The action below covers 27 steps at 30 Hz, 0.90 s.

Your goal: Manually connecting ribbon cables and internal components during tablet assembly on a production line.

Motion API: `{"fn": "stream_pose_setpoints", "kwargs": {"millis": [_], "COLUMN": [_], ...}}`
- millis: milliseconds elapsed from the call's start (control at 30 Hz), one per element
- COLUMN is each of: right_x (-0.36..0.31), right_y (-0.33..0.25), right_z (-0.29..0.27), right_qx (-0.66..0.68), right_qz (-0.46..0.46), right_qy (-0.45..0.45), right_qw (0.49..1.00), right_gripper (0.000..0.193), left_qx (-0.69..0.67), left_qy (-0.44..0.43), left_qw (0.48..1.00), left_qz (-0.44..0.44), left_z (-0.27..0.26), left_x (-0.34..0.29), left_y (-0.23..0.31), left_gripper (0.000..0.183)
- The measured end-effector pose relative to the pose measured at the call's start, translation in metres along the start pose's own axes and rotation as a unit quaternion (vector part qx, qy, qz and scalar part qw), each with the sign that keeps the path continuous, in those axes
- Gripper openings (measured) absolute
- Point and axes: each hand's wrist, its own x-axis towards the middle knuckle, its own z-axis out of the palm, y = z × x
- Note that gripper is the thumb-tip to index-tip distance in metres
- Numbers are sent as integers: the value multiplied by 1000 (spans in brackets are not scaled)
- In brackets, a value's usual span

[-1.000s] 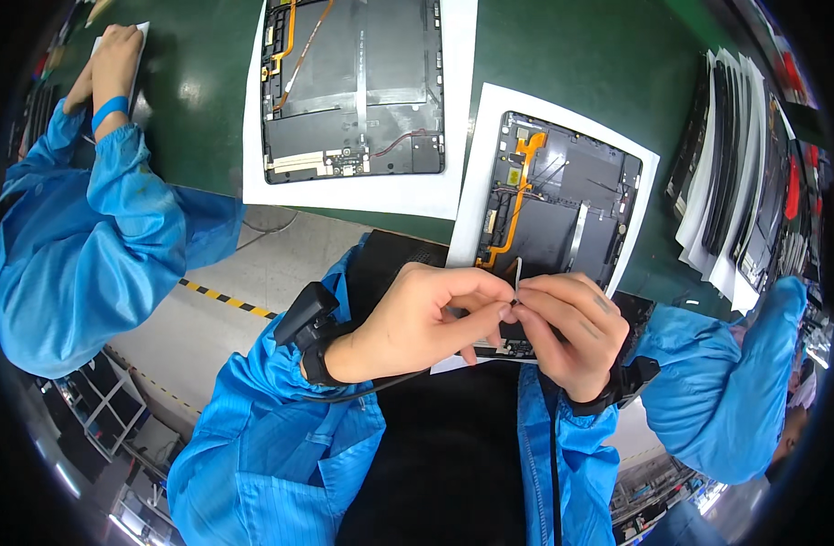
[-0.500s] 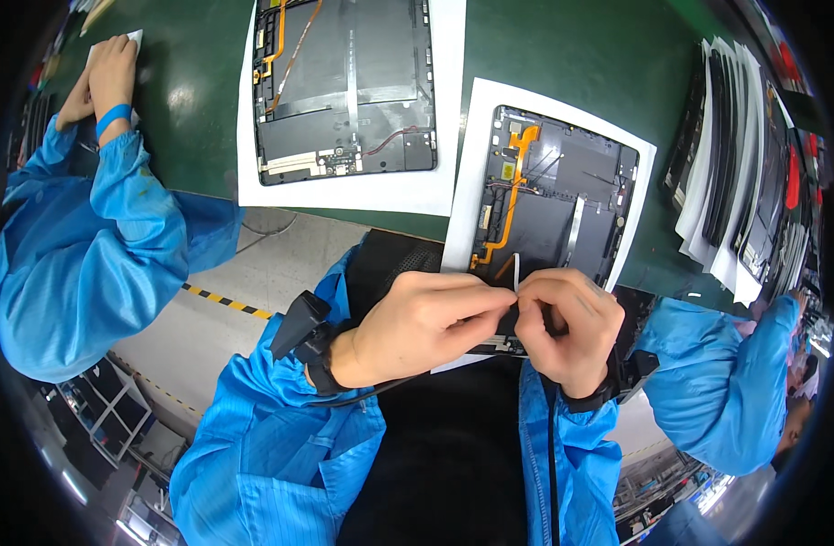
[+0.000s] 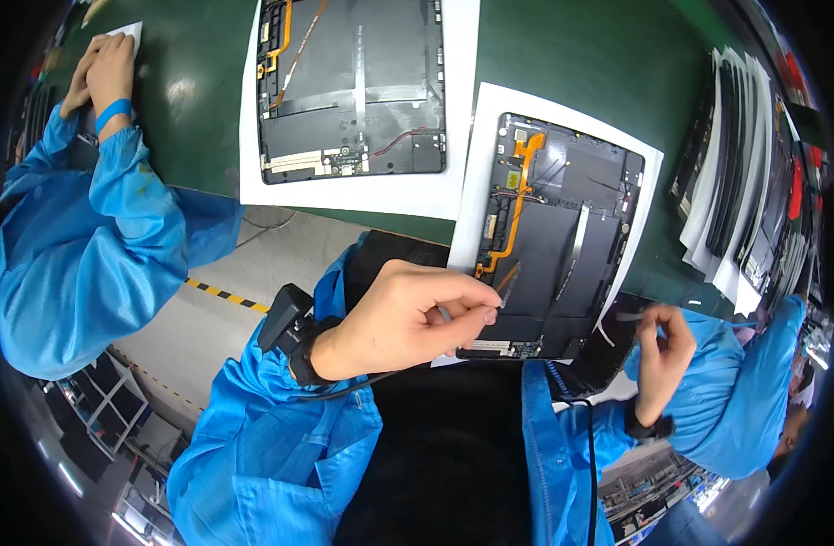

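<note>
Over the near left part of an opened black tablet housing, my left hand is closed in a pinch. A narrow brown-and-grey ribbon cable rises from its fingertips, lying over the housing's dark interior. Off the housing's near right side, my right hand is pinched on a small pale strip, slightly blurred. An orange flex cable runs down the housing's left side, and a silvery tape strip crosses its middle.
White paper lies under the housing on the green table. Another opened housing rests on paper at the back left. Paper-separated panels stand at the right. Co-workers in blue sleeves sit on either side.
My hands have parted. The right moved away rightward with the pale strip, which stood between both hands before; the left stays with the ribbon cable. The near end of the housing is now uncovered.
</note>
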Motion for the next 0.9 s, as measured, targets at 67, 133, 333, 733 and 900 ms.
{"fn": "stream_pose_setpoints", "kwargs": {"millis": [67,133,333,733,900], "right_x": [-16,-21,-5,0,-32], "right_y": [10,9,-77,-51,29], "right_z": [-17,-15,29,29,-5], "right_qx": [-125,-125,40,165,-109], "right_qz": [93,78,-98,-110,175], "right_qy": [-31,14,-46,57,3], "right_qw": [987,989,993,978,979], "right_gripper": [9,12,19,11,33], "left_qx": [14,40,90,124,100], "left_qy": [-9,-17,-15,20,-3], "left_qw": [1000,999,994,988,992], "left_qz": [-2,-1,66,95,77], "left_z": [-4,-4,3,1,-2], "left_x": [2,7,19,19,20], "left_y": [3,6,11,18,12], "left_gripper": [11,9,5,7,7]}}
